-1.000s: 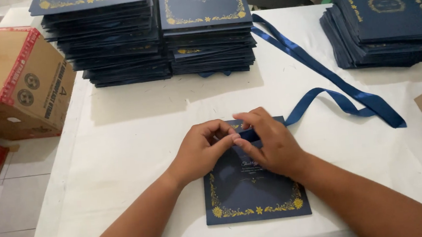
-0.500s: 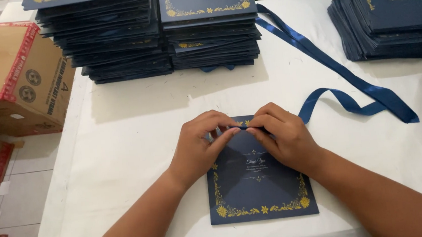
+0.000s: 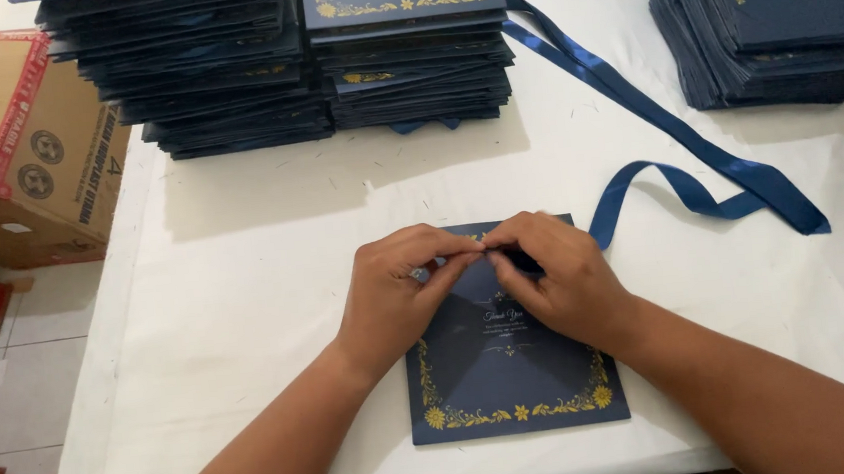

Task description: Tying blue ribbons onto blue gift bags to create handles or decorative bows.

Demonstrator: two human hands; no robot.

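Both hands have stayed bunched at the top edge of the dark blue square card with gold floral border [image 3: 514,380] since half a second ago, and the loop of the long dark blue satin ribbon [image 3: 682,161] still lies curled on the white cloth-covered table [image 3: 245,281] to their right. That card lies flat near the table's front edge, directly in front of the person. Fingers of the left hand [image 3: 396,294] are curled narrow and pinched at the card's top middle, tip to tip with the right hand [image 3: 561,276], which is also closed in a pinch on the ribbon's end there; exactly how the ribbon sits under the fingers is hidden. Behind, two tall stacks of matching blue cards [image 3: 327,54] stand side by side, a third stack [image 3: 777,28] sits at the far right, and a brown cardboard box with red tape [image 3: 19,148] rests off the left side.
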